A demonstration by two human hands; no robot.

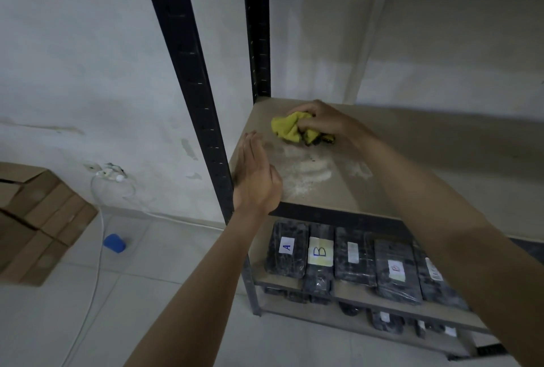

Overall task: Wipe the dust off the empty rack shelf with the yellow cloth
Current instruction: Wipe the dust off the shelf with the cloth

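A crumpled yellow cloth [291,128] lies bunched on the dusty tan rack shelf [412,166], near its back-left corner.

Both forearms enter from the bottom of the frame and reach upward toward its centre. Left hand [256,173], just left of centre: fingers straight and together, set on edge, thumb side up, holding nothing. Right hand [322,120], above and to the right of it: knuckles up, fingers curled in a grip. Right forearm runs diagonally from the lower right corner.
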